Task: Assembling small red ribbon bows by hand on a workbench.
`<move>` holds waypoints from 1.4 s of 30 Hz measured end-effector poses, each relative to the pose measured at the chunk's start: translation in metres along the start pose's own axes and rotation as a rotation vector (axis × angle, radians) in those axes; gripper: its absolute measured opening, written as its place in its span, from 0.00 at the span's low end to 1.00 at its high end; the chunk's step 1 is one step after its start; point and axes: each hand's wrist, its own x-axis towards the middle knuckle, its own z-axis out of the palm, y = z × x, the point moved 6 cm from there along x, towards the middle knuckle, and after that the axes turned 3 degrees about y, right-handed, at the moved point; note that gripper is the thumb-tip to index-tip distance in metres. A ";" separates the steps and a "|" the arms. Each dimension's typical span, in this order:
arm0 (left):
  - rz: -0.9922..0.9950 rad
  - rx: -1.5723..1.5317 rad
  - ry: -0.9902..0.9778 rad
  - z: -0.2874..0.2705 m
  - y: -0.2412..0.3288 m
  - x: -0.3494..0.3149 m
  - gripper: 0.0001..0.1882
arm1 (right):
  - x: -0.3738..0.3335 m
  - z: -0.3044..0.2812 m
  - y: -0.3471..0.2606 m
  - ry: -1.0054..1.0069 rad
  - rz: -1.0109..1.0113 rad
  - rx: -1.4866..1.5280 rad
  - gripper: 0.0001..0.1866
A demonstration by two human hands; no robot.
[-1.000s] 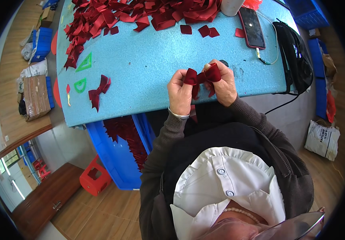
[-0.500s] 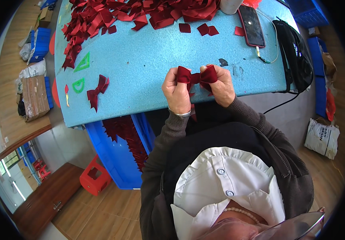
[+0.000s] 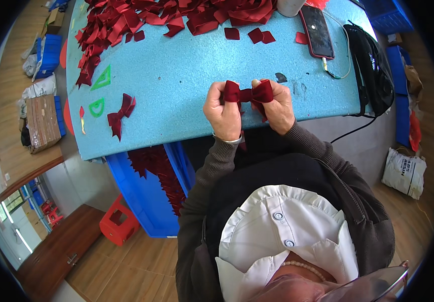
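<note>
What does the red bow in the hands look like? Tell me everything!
The bow is dark red and looks like soft velvet ribbon. It has two puffy loops pinched narrow in the middle and lies level above the blue table's near edge. The left hand grips its left loop, the right hand its right loop.

The floor (image 3: pixel 101 267) is brown wood. A blue crate (image 3: pixel 144 194) and a red stool (image 3: pixel 119 226) stand below the fingers, under the light blue table (image 3: pixel 176 85). Windows (image 3: pixel 10 206) give daylight, lower left.

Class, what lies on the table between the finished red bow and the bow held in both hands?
Head view: only bare blue table between finished bow and held bow.
</note>
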 end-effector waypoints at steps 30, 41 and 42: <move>-0.070 -0.197 0.118 0.001 -0.008 0.001 0.05 | -0.002 0.001 -0.007 0.076 0.080 0.017 0.17; -0.399 -0.200 -0.151 -0.015 -0.009 0.005 0.05 | 0.020 -0.006 -0.026 -0.120 -0.102 -0.440 0.16; -0.398 -0.200 -0.151 -0.016 -0.008 0.005 0.05 | 0.021 -0.007 -0.022 -0.145 -0.058 -0.429 0.16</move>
